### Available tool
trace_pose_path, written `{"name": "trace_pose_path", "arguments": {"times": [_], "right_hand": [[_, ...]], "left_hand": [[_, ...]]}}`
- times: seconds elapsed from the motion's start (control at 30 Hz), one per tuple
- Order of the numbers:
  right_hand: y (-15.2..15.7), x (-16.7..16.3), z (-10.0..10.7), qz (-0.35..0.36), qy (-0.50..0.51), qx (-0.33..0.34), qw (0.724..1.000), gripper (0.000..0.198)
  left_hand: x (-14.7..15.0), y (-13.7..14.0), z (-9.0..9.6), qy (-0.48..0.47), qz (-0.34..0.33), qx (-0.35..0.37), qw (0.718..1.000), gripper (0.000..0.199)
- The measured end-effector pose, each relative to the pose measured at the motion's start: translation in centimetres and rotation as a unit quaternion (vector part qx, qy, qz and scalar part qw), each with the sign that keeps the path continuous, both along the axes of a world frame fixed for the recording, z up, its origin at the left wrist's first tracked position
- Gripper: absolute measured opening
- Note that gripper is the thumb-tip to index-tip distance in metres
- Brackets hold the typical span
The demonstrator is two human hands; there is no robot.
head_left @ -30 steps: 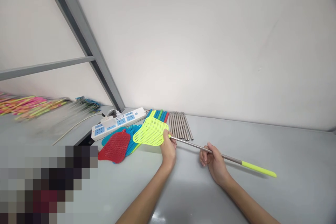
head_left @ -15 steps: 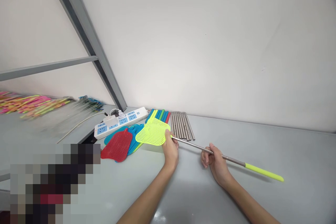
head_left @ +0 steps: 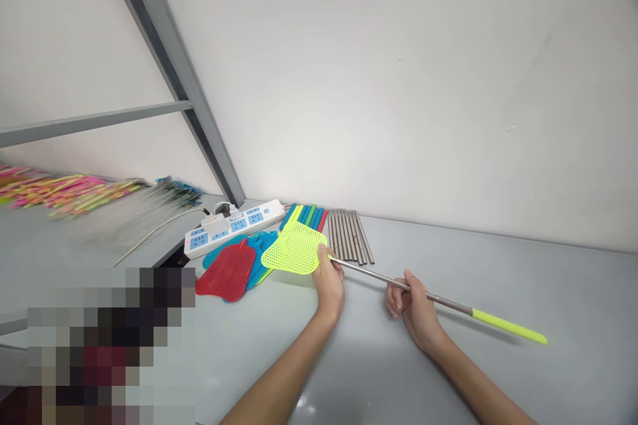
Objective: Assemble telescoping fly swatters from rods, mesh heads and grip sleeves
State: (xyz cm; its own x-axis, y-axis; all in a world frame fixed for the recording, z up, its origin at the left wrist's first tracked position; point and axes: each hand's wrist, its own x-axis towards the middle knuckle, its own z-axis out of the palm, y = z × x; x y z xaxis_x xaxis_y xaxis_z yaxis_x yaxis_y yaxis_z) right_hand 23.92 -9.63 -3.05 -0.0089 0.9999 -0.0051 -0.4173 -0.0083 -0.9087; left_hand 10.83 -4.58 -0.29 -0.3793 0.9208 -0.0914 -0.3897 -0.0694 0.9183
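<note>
A fly swatter point(head_left: 295, 249) with a yellow-green perforated head, a thin metal telescopic rod and a yellow-green grip spans both hands above the table. My left hand point(head_left: 329, 284) pinches it where the head meets the rod. Farther along, my right hand point(head_left: 415, 305) is closed round the middle of the rod, thumb on top; the grip sticks out beyond it to the right. Left of my left hand lie a red swatter head point(head_left: 228, 272) and several blue ones point(head_left: 262, 265), partly overlapping. Behind the held head are coloured grip tubes point(head_left: 312, 216) in a row.
Several metal rods point(head_left: 349, 236) lie side by side near the wall. A white power strip point(head_left: 239, 229) with plugs and a cable sits at the back left. Beyond the grey metal frame point(head_left: 184, 73), colourful sticks point(head_left: 74, 192) lie on another surface. A blurred-out area covers the lower left.
The view has shifted slightly, so everything sits a little farther right. Both hands keep the same hold on the fly swatter.
</note>
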Motion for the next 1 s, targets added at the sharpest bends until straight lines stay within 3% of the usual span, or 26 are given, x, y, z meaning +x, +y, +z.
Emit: {"name": "trace_pose_path", "arguments": {"times": [0.7, 1.0], "right_hand": [[0.0, -0.3, -0.1, 0.034, 0.054, -0.004, 0.998, 0.058], [0.1, -0.5, -0.2, 0.049, 0.018, -0.006, 0.999, 0.061]], "left_hand": [[1.3, -1.8, -0.4, -0.021, -0.019, 0.013, 1.0, 0.038], [2.5, -3.2, -0.8, -0.028, -0.056, -0.005, 0.998, 0.04]]}}
